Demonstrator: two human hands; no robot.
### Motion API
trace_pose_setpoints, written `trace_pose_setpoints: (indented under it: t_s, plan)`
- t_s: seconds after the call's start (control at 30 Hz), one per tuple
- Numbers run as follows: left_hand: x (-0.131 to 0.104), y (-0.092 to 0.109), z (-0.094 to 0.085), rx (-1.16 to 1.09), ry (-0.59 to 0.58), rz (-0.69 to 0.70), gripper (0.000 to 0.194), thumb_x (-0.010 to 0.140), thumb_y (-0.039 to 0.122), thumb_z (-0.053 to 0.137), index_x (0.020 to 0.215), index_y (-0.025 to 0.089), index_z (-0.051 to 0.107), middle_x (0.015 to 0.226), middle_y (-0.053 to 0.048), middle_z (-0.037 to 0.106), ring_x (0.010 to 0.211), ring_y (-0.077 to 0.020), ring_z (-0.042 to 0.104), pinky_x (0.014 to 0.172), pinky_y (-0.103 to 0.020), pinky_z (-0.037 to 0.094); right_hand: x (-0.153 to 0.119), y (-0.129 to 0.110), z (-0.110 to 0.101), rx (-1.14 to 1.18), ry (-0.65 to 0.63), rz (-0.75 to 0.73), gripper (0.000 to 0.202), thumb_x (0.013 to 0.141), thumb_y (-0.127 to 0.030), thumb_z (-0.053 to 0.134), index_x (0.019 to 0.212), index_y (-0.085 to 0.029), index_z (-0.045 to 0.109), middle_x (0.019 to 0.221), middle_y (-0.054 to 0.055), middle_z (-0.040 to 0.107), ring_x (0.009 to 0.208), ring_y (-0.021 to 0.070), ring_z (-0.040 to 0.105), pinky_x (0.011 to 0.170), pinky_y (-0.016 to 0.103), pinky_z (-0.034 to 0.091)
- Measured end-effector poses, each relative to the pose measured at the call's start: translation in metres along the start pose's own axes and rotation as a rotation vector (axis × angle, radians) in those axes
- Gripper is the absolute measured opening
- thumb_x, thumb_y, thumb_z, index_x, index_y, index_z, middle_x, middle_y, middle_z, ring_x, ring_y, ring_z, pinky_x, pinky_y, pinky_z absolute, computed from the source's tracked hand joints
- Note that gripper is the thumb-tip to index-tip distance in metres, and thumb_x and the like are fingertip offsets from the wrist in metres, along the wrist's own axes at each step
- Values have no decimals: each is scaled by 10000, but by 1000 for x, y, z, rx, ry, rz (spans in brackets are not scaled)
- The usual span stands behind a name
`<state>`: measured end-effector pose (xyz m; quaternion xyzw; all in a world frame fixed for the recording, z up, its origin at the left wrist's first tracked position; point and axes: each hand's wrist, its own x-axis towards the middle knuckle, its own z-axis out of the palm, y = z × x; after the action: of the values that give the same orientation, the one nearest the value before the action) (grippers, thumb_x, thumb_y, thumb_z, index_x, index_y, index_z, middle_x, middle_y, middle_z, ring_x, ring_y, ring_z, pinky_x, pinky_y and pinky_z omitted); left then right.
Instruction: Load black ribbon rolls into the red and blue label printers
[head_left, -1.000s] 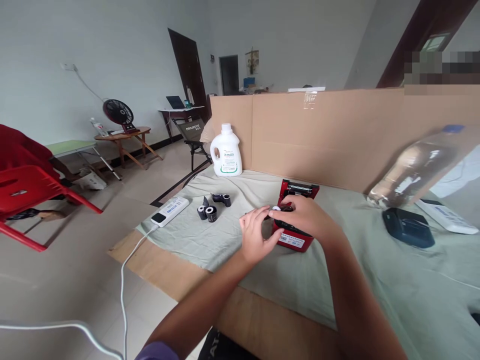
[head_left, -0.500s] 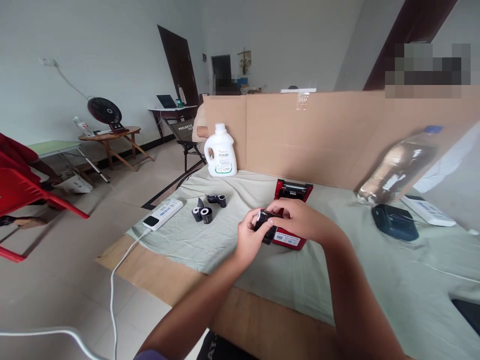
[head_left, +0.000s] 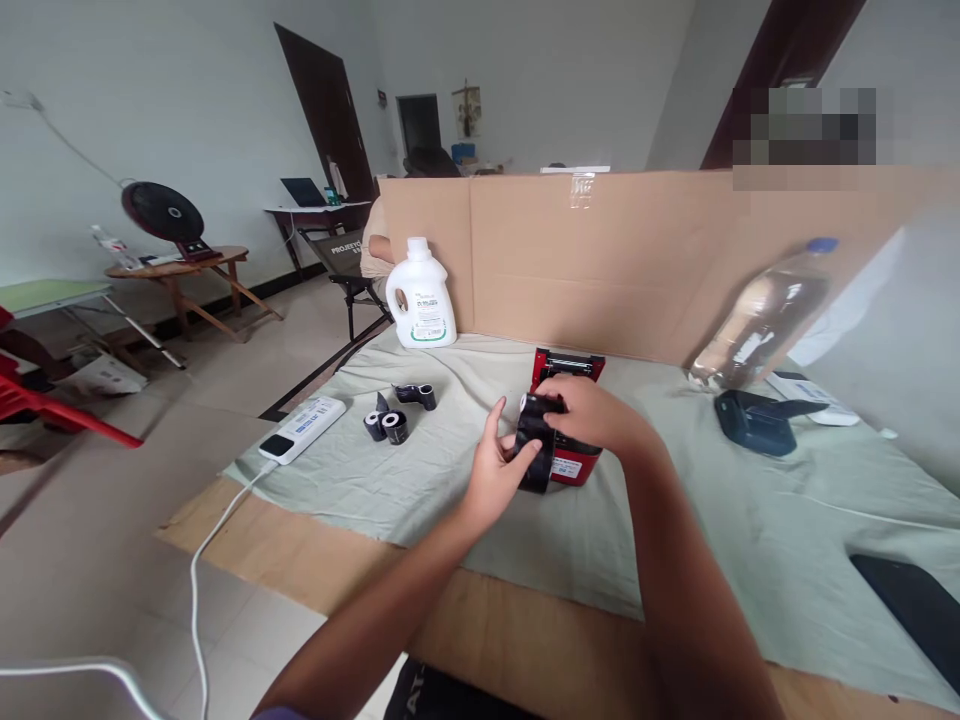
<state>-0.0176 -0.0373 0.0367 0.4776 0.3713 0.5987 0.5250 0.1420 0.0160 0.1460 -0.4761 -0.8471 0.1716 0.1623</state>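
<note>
A black ribbon roll with a white core (head_left: 535,446) is between my two hands, in front of a red and black device (head_left: 568,368) with its lid raised. My left hand (head_left: 496,468) has its thumb against the roll's lower part, the index finger raised. From above and the right, my right hand (head_left: 589,410) grips the roll's upper part and hides part of the device. To the left on the cloth lie several small black rolls (head_left: 394,428), one with a loose strip (head_left: 426,396).
A white jug (head_left: 424,300) stands before the cardboard panel (head_left: 577,270). A power strip (head_left: 304,430) lies at the left. On the right are a clear bottle (head_left: 765,325), a dark blue device (head_left: 756,422) and a black phone (head_left: 911,605). A person sits behind the panel.
The view has shifted right. The black ribbon now hangs longer between my hands, and my left index finger has lifted off the roll.
</note>
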Motion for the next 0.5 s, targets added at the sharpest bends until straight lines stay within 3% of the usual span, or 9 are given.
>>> trace_pose_setpoints:
  t_s: [0.07, 0.2, 0.33, 0.5]
  plan:
    - [-3, 1, 3, 34, -45, -20, 978, 818, 343, 749, 1584, 218, 155, 721, 55, 676, 645, -102, 632, 625, -199, 503, 7, 18, 0, -55, 30, 101, 292, 803, -138, 564, 1059, -194, 694, 1145, 82, 703, 1031, 231, 619, 855, 304, 437]
    - [-10, 4, 7, 92, -96, -95, 895, 825, 341, 730, 1567, 224, 242, 710, 53, 662, 577, -106, 634, 554, -208, 521, 15, 39, 8, -182, -50, 318, 349, 819, -91, 530, 1106, -182, 707, 1222, 119, 695, 1097, 272, 634, 888, 340, 448]
    - [-12, 1, 9, 131, -149, -156, 792, 810, 345, 734, 1505, 214, 378, 662, 59, 628, 524, -114, 639, 500, -203, 512, 24, 38, 25, -263, -36, 455, 387, 831, -120, 541, 1171, -210, 701, 1222, 135, 693, 1121, 307, 641, 874, 370, 470]
    - [-8, -14, 9, 110, -155, -197, 704, 807, 355, 725, 1447, 211, 467, 717, 32, 665, 517, -103, 626, 478, -195, 494, 33, 33, 38, -296, -85, 522, 376, 808, -115, 560, 1141, -193, 718, 1131, 164, 721, 1065, 322, 665, 829, 387, 483]
